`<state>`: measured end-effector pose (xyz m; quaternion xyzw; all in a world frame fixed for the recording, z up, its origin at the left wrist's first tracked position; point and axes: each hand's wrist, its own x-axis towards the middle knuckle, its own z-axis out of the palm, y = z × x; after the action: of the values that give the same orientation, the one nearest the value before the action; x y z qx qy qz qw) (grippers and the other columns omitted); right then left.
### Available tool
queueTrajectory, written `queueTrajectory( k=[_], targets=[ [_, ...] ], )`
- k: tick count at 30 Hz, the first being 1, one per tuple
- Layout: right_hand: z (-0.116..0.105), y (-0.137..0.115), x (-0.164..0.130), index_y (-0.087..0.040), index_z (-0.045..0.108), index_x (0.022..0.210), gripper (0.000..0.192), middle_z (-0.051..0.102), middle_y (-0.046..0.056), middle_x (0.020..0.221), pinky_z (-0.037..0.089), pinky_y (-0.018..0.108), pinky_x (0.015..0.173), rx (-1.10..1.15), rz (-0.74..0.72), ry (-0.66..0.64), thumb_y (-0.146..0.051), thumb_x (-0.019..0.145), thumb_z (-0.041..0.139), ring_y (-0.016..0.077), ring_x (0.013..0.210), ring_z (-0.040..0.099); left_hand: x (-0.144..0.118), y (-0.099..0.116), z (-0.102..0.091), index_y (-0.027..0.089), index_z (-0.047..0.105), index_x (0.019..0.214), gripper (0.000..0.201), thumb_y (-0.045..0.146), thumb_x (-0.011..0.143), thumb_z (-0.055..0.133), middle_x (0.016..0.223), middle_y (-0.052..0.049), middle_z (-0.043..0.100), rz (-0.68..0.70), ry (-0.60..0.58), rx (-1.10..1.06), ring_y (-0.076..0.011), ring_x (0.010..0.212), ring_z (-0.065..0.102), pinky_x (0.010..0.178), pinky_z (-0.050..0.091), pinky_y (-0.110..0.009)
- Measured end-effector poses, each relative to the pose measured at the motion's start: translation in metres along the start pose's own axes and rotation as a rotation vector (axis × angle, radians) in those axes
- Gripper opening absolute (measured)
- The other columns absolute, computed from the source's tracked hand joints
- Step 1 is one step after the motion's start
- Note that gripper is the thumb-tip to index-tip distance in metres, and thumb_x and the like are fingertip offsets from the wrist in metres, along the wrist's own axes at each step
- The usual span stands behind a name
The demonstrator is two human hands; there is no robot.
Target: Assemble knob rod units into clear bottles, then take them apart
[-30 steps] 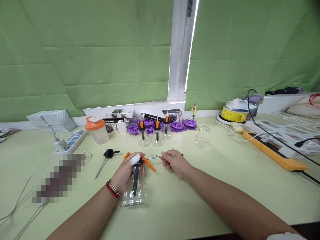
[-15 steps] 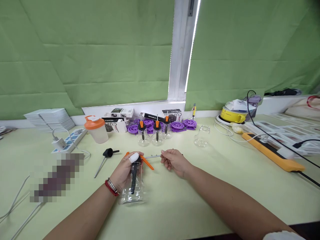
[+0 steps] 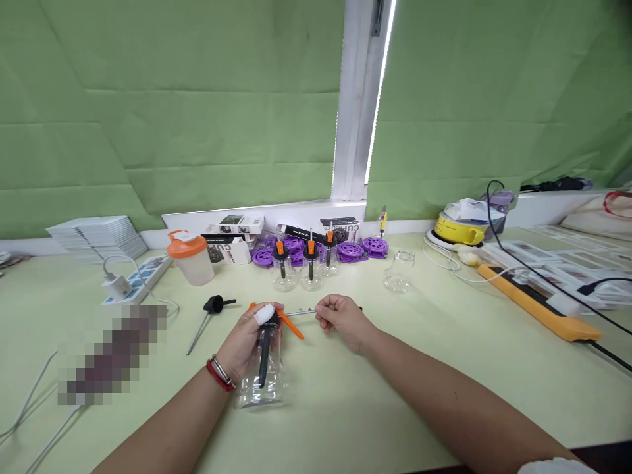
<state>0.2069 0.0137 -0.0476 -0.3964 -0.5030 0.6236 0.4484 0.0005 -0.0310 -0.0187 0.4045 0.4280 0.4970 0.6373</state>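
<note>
You are gripping the bottle below your left hand while your right hand is pinching the rod between them, so keep it level.

Readable print on the boxes by the window sill
The black-and-white box behind the purple reels shows large letters "CUR", with the rest of the word cut off; the white box beside the orange-lidded cup shows the same "CUR" on its side. The long black box carries a line of white print too small to read, and the box lying on top bears a picture with no legible words
</note>
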Motion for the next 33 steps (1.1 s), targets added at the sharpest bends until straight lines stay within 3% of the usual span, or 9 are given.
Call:
queueTrajectory(
  k=[4, 8, 13, 19, 23, 28, 33],
  targets=[
    [0.001, -0.003, -0.002, -0.016, 0.058, 0.072, 0.018, 0.056, -0.003, 0.055, 0.044, 0.025, 0.054, -0.119, -0.098, 0.017, -0.029, 0.067, 0.068, 0.0091, 0.049, 0.05, 0.001, 0.0, -0.002, 0.017, 0.059, 0.097, 0.03, 0.039, 0.078, 0.062, 0.066, -0.001, 0.06, -0.013, -0.003, 0.005, -0.0132, 0.05, 0.057, 0.045, 0.042, -0.022],
    [0.002, -0.001, -0.003, -0.018, 0.06, 0.076, 0.01, 0.057, -0.002, 0.063, 0.045, 0.027, 0.061, -0.239, -0.25, 0.009, -0.027, 0.071, 0.063, 0.0112, 0.059, 0.053, -0.001, 0.007, -0.006, 0.016, 0.06, 0.098, 0.031, 0.041, 0.079, 0.06, 0.066, -0.003, 0.062, -0.027, -0.023, -0.023, -0.0143, 0.05, 0.058, 0.045, 0.042, -0.022],
    [0.006, 0.002, 0.001, -0.019, 0.06, 0.08, 0.008, 0.057, -0.001, 0.067, 0.046, 0.027, 0.06, -0.344, -0.274, 0.019, -0.025, 0.075, 0.057, 0.0126, 0.059, 0.053, -0.005, 0.017, -0.009, 0.015, 0.061, 0.095, 0.029, 0.037, 0.077, 0.061, 0.063, -0.003, 0.062, -0.03, -0.005, -0.054, -0.0149, 0.047, 0.059, 0.044, 0.042, -0.023],
    [0.012, -0.018, -0.005, -0.022, 0.063, 0.076, 0.017, 0.064, 0.006, 0.083, 0.047, 0.032, 0.076, -0.674, -0.652, -0.015, -0.018, 0.083, 0.047, 0.0179, 0.081, 0.059, 0.001, 0.024, -0.02, 0.015, 0.062, 0.092, 0.025, 0.037, 0.079, 0.058, 0.063, -0.005, 0.063, -0.171, -0.059, -0.153, -0.0159, 0.046, 0.059, 0.041, 0.043, -0.023],
    [0.014, -0.021, -0.009, -0.022, 0.063, 0.078, 0.021, 0.065, 0.006, 0.086, 0.048, 0.032, 0.075, -0.756, -0.783, 0.009, -0.016, 0.085, 0.045, 0.018, 0.083, 0.061, 0.004, 0.025, -0.029, 0.014, 0.065, 0.094, 0.028, 0.036, 0.08, 0.058, 0.062, -0.008, 0.064, -0.255, -0.108, -0.196, -0.0178, 0.045, 0.06, 0.04, 0.045, -0.025],
    [0.011, -0.021, -0.01, -0.023, 0.065, 0.08, 0.023, 0.067, 0.008, 0.091, 0.049, 0.034, 0.078, -0.843, -0.882, -0.007, -0.015, 0.085, 0.044, 0.0191, 0.087, 0.062, 0.001, 0.027, -0.033, 0.013, 0.067, 0.093, 0.028, 0.037, 0.08, 0.058, 0.065, -0.01, 0.066, -0.288, -0.167, -0.267, -0.0177, 0.047, 0.061, 0.039, 0.046, -0.024],
    [0.0, -0.033, -0.006, -0.025, 0.066, 0.084, 0.021, 0.067, 0.009, 0.097, 0.046, 0.039, 0.085, -0.941, -0.859, 0.036, -0.019, 0.085, 0.045, 0.0219, 0.094, 0.06, 0.002, 0.028, -0.038, 0.015, 0.068, 0.085, 0.026, 0.039, 0.079, 0.059, 0.066, -0.01, 0.066, -0.321, -0.156, -0.301, -0.0173, 0.048, 0.061, 0.039, 0.046, -0.025]
  ],
)
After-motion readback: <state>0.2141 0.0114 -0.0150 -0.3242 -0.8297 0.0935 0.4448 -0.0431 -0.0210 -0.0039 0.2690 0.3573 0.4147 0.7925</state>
